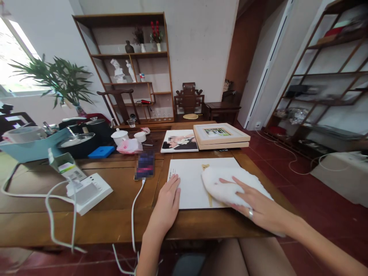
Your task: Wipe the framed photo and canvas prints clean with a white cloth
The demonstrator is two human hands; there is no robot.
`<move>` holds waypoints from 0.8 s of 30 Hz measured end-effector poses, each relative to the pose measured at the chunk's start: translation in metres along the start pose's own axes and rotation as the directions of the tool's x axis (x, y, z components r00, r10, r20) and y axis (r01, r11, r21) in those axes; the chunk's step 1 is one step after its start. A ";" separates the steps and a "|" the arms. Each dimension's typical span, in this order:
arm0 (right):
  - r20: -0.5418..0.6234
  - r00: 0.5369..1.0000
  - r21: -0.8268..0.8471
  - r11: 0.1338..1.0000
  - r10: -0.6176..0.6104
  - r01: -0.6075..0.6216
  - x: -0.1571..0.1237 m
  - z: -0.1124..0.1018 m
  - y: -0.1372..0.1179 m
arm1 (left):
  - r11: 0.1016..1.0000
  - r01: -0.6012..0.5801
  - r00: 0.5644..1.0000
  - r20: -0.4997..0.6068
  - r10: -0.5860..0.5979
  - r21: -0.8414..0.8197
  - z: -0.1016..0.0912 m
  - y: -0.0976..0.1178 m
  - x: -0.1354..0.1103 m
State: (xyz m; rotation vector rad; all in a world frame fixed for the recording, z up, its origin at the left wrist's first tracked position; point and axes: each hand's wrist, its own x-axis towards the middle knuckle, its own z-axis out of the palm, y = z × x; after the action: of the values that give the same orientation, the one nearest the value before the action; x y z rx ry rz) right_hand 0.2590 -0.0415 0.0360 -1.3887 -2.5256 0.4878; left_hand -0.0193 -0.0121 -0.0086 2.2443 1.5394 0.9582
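Observation:
A white flat board (188, 188) lies on the wooden table before me. Printed text runs down its left edge, and a tan strip (210, 200) shows on its face, partly covered. My left hand (169, 191) rests on the board's left edge, fingers stretched out and holding nothing. Over the board's right side my right hand (250, 203), with a ring on one finger, grips a bunched white cloth (230, 182). The cloth hides that part of the board and spreads past its right edge.
Behind the board are a photo panel (179, 141) and stacked wooden picture frames (222, 135). A phone (145, 165) on a white cable lies left, near an opened white box (89, 191), a blue box (101, 152) and a white lidded bowl (119, 136).

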 end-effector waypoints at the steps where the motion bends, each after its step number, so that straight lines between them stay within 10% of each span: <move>1: -0.007 1.000 0.006 1.000 0.024 -0.023 0.010 -0.001 0.004 | 1.000 -0.002 1.000 -0.001 0.002 -0.002 0.000 0.000 0.000; 11: -0.142 0.989 -0.047 0.998 0.034 -0.041 0.095 -0.001 0.025 | 1.000 0.002 1.000 -0.011 -0.002 -0.012 0.000 0.000 -0.001; 24: 0.037 0.923 -0.092 0.918 -0.384 0.386 0.021 0.016 -0.050 | 0.999 -0.039 0.999 -0.011 0.038 -0.001 0.000 -0.001 -0.001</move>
State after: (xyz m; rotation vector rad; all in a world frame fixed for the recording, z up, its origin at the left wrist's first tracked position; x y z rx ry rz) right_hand 0.2031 -0.0516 0.0413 -0.8747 -2.7737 0.3047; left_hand -0.0197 -0.0126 -0.0097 2.2792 1.5044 0.9833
